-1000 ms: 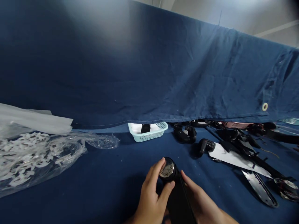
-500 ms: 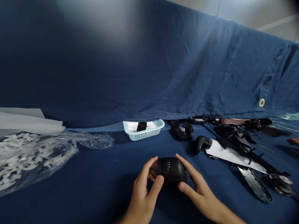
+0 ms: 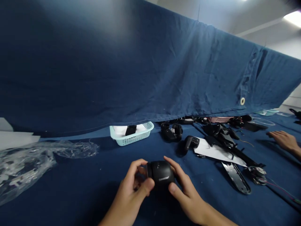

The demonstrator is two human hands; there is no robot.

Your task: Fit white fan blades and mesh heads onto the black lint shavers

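A rounded black device [image 3: 161,173] with small pale markings is held between both hands, low in the middle of the view. My left hand [image 3: 133,188] grips its left end, thumb in front and fingers behind, partly hidden. On the right end, my right hand [image 3: 185,190] closes with its thumb at the near side and fingers over the far side. The blue cloth surface [image 3: 94,185] lies beneath.
A light-blue basket [image 3: 134,138] holding a black piece stands ahead. Left lies a clear bag [image 3: 30,166] of white parts. Black parts [image 3: 171,131] and a long shell [image 3: 237,179] lie right, with another person's hand [image 3: 285,141] beyond. A blue curtain [image 3: 117,78] hangs ahead.
The view has swung to the right, bringing another person's hand further into sight. The black device has turned between my hands, so different markings show.
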